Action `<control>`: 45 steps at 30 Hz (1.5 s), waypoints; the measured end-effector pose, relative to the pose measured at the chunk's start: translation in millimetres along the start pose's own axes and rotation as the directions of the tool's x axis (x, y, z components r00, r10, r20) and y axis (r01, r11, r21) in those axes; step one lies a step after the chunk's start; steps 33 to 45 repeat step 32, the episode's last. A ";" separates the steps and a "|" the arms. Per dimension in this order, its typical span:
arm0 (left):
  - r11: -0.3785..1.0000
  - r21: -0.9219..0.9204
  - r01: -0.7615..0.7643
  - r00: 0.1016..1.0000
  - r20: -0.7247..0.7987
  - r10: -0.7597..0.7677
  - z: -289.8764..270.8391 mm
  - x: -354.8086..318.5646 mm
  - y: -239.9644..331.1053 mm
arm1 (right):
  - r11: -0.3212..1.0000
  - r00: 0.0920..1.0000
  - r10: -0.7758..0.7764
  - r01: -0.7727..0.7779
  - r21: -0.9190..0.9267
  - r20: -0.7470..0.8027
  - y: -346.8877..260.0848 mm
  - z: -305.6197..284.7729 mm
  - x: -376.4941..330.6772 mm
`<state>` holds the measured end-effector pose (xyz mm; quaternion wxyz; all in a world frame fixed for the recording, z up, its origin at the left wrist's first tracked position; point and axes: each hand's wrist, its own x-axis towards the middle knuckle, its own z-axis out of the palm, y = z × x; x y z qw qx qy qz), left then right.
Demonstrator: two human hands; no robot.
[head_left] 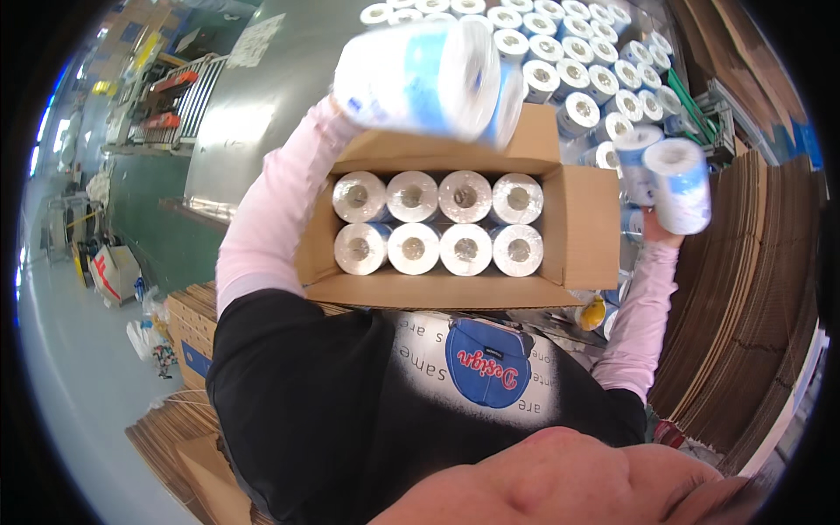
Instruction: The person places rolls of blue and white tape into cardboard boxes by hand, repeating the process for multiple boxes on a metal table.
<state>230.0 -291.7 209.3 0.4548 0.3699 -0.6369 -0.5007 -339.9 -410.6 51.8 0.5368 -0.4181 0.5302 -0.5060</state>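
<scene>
An open cardboard box (588, 227) stands right before me, with two rows of plastic-wrapped paper rolls (413, 248) upright inside, their round ends facing up. Above its far left side, my left hand (343, 112) grips a pair of wrapped paper rolls (420, 79), white with blue printing and tilted sideways. Those rolls hide most of that hand's fingers, and motion blurs them. Out to the right, beyond the box flap, my right hand (663, 231) is closed on two more paper rolls (682, 188), held roughly upright and side by side.
Many more paper rolls (577, 74) crowd the metal table (262, 114) at the far right. Flattened cardboard stacks (735, 289) line the right side; another cardboard stack (166, 429) lies at lower left. A roller conveyor (188, 101) stands at far left.
</scene>
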 end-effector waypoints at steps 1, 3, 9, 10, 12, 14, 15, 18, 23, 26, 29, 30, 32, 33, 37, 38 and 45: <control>0.917 0.388 -0.091 0.993 0.100 0.056 5.7 -22.4 36.8 | 0.992 0.993 -0.024 0.009 0.128 0.119 -33.4 28.2 -0.8; 0.870 0.490 -0.061 0.989 0.145 -0.013 4.6 -75.0 68.0 | 0.968 0.907 -0.056 -0.054 0.247 0.417 -99.5 95.9 -27.0; 0.366 0.924 0.113 0.937 0.024 -0.350 19.9 -161.1 93.2 | 0.300 0.042 0.083 0.952 -0.065 0.996 -147.9 319.9 -166.6; 0.282 0.957 0.065 0.936 0.040 -0.351 25.2 -173.7 78.2 | 0.260 0.055 0.004 0.964 -0.054 0.998 -125.3 340.5 -198.5; 0.306 0.950 0.059 0.939 0.051 -0.340 37.1 -180.8 46.5 | 0.155 0.075 0.037 0.985 -0.080 0.996 -69.4 359.2 -235.7; 0.271 0.956 0.110 0.912 0.011 -0.409 38.8 -190.3 25.9 | 0.154 0.028 -0.008 0.988 -0.026 1.000 -40.4 368.0 -247.5; 0.378 0.912 0.157 0.890 0.035 -0.455 32.5 -188.7 25.6 | 0.226 0.040 0.135 0.971 -0.071 0.990 -45.9 364.3 -244.2; 0.673 0.640 0.371 0.817 0.119 -0.564 3.5 -173.4 26.8 | 0.706 0.033 -0.020 0.708 -0.009 0.999 -77.5 334.4 -196.9; 0.626 0.598 0.501 0.865 -0.311 -0.395 -7.5 -54.3 -16.5 | 0.357 0.756 -0.263 0.654 -0.667 0.600 -73.5 208.3 -122.2; 0.582 0.734 0.350 0.936 -0.292 -0.195 12.8 22.8 -111.6 | 0.843 0.841 -0.193 0.406 -0.354 0.505 4.5 169.1 -132.0; 0.418 0.775 0.474 0.868 -0.332 -0.368 47.8 76.3 -218.0 | 0.733 0.851 -0.188 0.454 -0.507 0.489 24.4 146.2 -120.6; 0.378 0.778 0.501 0.856 -0.381 -0.350 62.8 102.9 -233.8 | 0.667 0.860 -0.190 0.467 -0.581 0.474 32.1 133.3 -111.2; 0.297 0.774 0.560 0.824 -0.481 -0.300 88.0 149.8 -263.2 | 0.599 0.882 -0.185 0.451 -0.662 0.433 44.0 110.1 -92.3; 0.297 0.774 0.560 0.824 -0.481 -0.300 88.0 149.8 -263.2 | 0.599 0.882 -0.185 0.451 -0.662 0.433 44.0 110.1 -92.3; 0.297 0.774 0.560 0.824 -0.481 -0.300 88.0 149.8 -263.2 | 0.599 0.882 -0.185 0.451 -0.662 0.433 44.0 110.1 -92.3; 0.297 0.774 0.560 0.824 -0.481 -0.300 88.0 149.8 -263.2 | 0.599 0.882 -0.185 0.451 -0.662 0.433 44.0 110.1 -92.3; 0.297 0.774 0.560 0.824 -0.481 -0.300 88.0 149.8 -263.2 | 0.599 0.882 -0.185 0.451 -0.662 0.433 44.0 110.1 -92.3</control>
